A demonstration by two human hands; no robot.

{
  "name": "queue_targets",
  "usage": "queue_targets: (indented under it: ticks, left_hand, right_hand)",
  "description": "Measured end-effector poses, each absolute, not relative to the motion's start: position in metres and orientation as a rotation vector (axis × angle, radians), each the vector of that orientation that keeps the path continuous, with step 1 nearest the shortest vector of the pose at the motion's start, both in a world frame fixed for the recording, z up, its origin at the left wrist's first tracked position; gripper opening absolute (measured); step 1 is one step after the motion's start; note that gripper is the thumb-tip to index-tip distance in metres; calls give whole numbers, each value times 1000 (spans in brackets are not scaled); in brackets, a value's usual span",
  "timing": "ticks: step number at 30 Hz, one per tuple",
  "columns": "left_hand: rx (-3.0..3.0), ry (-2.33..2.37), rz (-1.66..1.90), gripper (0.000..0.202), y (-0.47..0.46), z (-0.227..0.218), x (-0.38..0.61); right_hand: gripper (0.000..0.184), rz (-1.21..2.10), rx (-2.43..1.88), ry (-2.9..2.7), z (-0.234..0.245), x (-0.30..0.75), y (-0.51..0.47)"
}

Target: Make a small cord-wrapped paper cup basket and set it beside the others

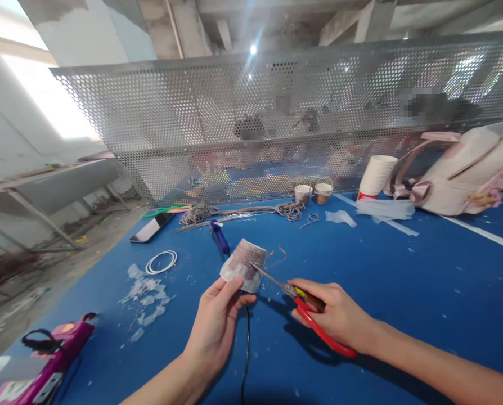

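The cup [245, 256], ribbed with cord as it seems, is held over the blue table [403, 292] by the left hand [218, 315], whose thumb and fingers close on its pale part. The right hand [340, 312] grips the scissors [294, 291] by the handles; their tip is at the ribbed side, but from my distance I cannot tell if it touches. I would hold the cup firm without pressing its wall in, guide the tip flat and lightly, and leave the left fingers out of its line. Just behind lies a glue gun [220, 240]; leftward, scraps [152, 295]; farther back, bundled cord [198, 214].
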State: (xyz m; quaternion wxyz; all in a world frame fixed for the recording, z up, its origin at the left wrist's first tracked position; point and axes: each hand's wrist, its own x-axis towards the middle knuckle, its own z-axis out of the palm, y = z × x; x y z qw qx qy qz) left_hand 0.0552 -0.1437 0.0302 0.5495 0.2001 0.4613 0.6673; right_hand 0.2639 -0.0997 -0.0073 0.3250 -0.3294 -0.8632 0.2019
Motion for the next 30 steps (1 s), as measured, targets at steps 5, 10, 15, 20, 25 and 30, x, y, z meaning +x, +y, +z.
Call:
queue_targets:
  ticks: [5, 10, 15, 20, 25, 30]
  left_hand:
    - [453, 1080, 1586, 15, -144, 32, 56]
    - [400, 1079, 1583, 11, -143, 32, 58]
    - [443, 1054, 1561, 11, -142, 27, 59]
    - [443, 1046, 1581, 8, -141, 24, 60]
    - [457, 1050, 1552, 8, -142, 22, 61]
    - [460, 1065, 1532, 9, -143, 19, 61]
  right_hand:
    - [42, 125, -756, -2221, -11, 274, -98]
    - [43, -228, -821, -2219, -10, 281, -94]
    - [46, -285, -891, -2283, -6, 271, -94]
    - [46, -341, -882, -2292, -9, 264, -93]
    - [45, -501, -819, -2301, -3, 259, -92]
    - [46, -427, -841, -2326, -1, 253, -93]
